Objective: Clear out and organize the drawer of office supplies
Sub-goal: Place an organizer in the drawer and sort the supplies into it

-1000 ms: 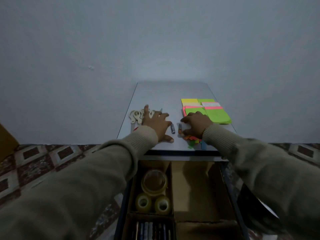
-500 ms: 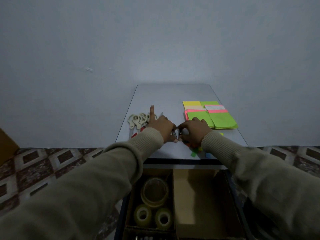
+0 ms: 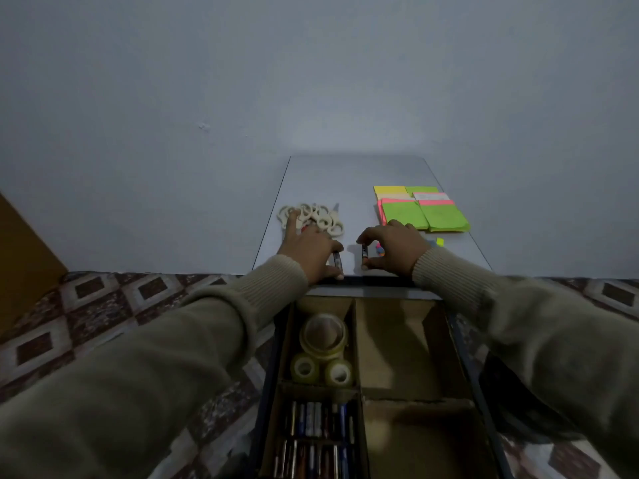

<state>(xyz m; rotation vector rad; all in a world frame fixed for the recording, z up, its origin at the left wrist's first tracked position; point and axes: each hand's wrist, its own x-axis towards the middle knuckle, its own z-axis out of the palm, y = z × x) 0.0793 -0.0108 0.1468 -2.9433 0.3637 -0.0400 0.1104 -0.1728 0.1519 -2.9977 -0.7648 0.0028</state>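
Two hands [image 3: 358,250], each pinching one battery-like cylinder [image 3: 364,252]; three tape rolls [image 3: 323,354] below.

No readable text anywhere. Small dark item [image 3: 364,252] the right hand [image 3: 394,248] is pinching is showing light marks, too blurred to read. White strips on sticky note pads [image 3: 430,210] are showing faint print, illegible. Pens [image 3: 318,414] in drawer [image 3: 460,347]: markings too small, nothing legible.
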